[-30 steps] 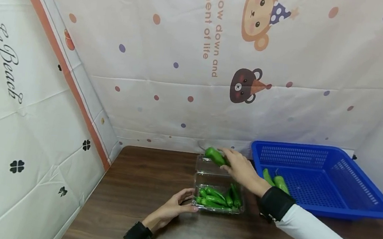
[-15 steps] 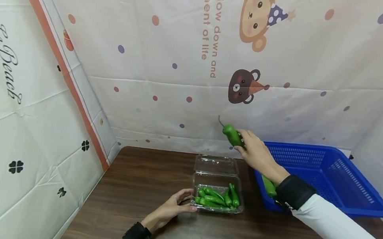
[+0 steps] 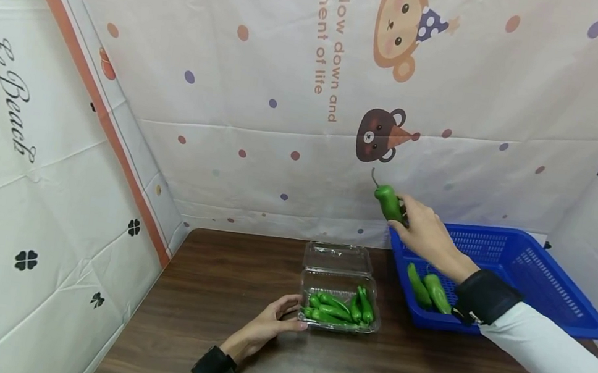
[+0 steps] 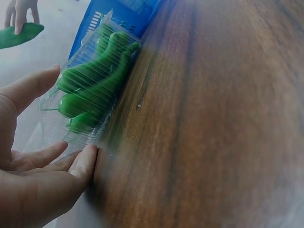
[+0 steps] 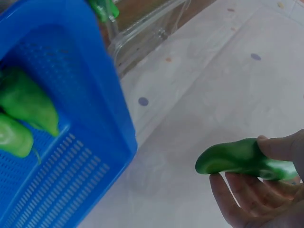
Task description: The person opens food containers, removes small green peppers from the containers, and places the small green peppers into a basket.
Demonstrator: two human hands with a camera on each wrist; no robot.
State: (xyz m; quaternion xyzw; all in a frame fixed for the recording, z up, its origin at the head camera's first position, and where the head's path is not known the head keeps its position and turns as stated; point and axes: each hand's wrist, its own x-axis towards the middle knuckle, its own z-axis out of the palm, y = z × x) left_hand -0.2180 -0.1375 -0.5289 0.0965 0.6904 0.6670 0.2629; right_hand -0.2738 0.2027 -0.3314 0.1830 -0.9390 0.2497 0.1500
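Right grip (image 3: 425, 229) clamped on a green pepper (image 3: 389, 204), its stem end (image 3: 383, 191) upward, clear of the grip.

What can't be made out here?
Head: lower end of the plump green pepper, hidden by the right hand.
Left wrist: one end of that pepper, past the left edge.
Left wrist: how many slender green peppers lie in the clear plastic box; they overlap behind its ribbed wall.
Right wrist: rest of the blue plastic basket, past the left edge.
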